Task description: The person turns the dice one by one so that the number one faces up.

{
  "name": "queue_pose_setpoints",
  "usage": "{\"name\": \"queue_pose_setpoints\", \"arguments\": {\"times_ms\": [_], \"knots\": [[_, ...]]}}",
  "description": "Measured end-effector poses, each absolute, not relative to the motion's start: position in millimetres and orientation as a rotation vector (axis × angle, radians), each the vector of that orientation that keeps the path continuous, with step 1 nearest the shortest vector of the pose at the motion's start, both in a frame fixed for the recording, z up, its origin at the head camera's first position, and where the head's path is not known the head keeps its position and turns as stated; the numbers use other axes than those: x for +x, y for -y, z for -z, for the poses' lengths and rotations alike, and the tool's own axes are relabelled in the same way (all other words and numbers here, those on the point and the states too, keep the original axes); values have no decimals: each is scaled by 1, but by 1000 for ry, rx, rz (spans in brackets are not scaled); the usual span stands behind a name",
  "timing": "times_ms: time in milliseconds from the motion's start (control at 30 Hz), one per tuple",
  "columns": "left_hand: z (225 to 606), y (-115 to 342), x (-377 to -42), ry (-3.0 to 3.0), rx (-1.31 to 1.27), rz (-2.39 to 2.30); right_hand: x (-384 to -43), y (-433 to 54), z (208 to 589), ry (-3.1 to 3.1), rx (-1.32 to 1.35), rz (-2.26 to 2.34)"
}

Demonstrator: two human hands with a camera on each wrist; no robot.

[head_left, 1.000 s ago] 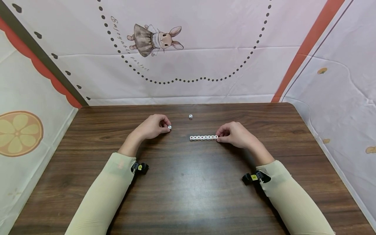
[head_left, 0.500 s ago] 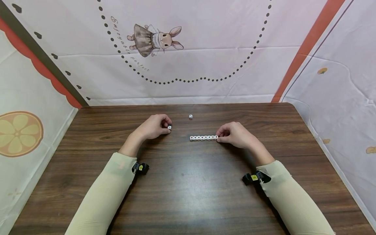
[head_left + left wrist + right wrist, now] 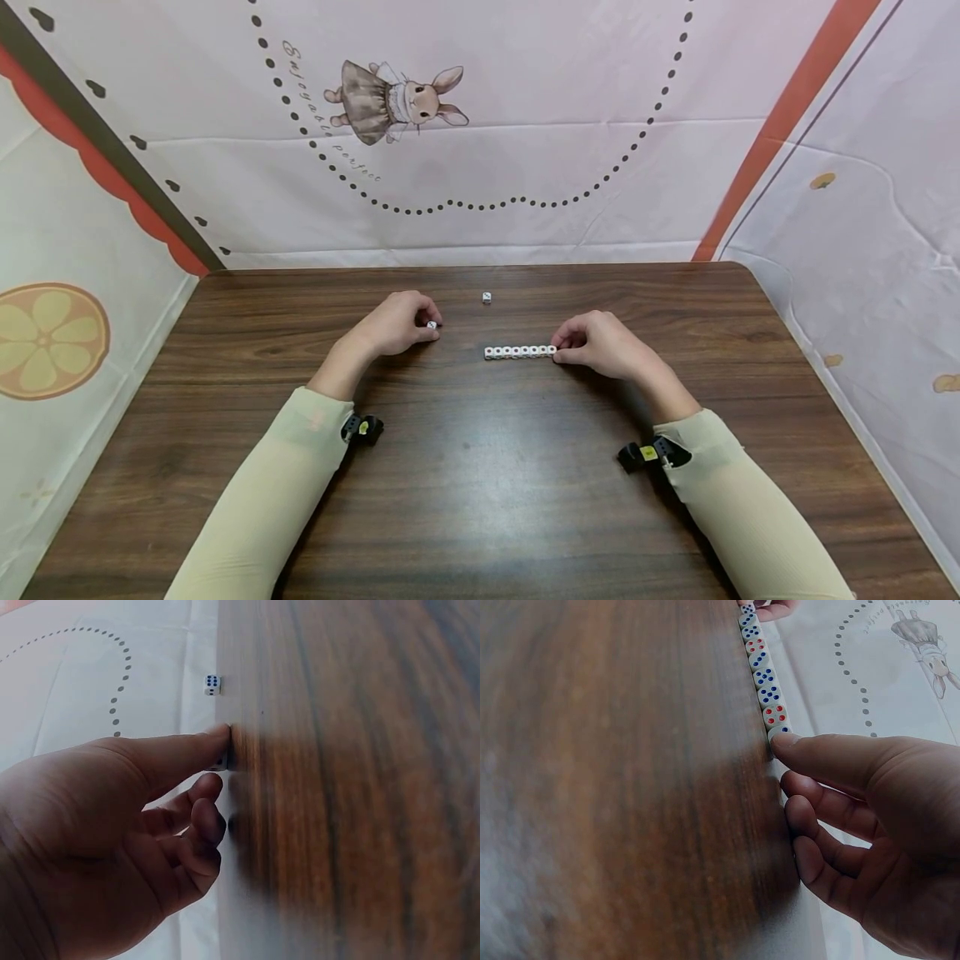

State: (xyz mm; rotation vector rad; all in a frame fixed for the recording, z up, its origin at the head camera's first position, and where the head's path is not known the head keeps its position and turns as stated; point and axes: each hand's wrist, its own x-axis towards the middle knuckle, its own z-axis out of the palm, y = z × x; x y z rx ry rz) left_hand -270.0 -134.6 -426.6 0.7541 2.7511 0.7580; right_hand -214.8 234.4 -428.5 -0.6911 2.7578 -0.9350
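Note:
My left hand point(image 3: 397, 323) has its thumb and fingers around a white die point(image 3: 432, 325) on the left of the table. In the left wrist view the thumb hides most of that die point(image 3: 219, 763). A straight row of white dice point(image 3: 517, 352) lies near the middle, with a single pip showing on the top faces. My right hand point(image 3: 600, 343) pinches the die at the row's right end; in the right wrist view the thumb covers part of this end die point(image 3: 778, 733). One more loose die point(image 3: 487, 297) lies farther back, between the hands.
The wood-grain table point(image 3: 480, 500) ends at the back against a white printed cloth point(image 3: 540, 158) with a rabbit picture. More cloth hangs at both sides. Black wrist cameras point(image 3: 367, 429) sit under the pale sleeves.
My left fingertips have shifted slightly right and forward past their die, which has turned slightly in place. The right hand, the row and the loose die stay where they were.

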Motion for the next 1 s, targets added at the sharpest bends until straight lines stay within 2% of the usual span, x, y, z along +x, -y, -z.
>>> {"name": "queue_pose_setpoints", "arguments": {"times_ms": [1000], "knots": [[427, 144, -271, -2738, 693, -880, -216, -234, 428, -2776, -699, 922]]}}
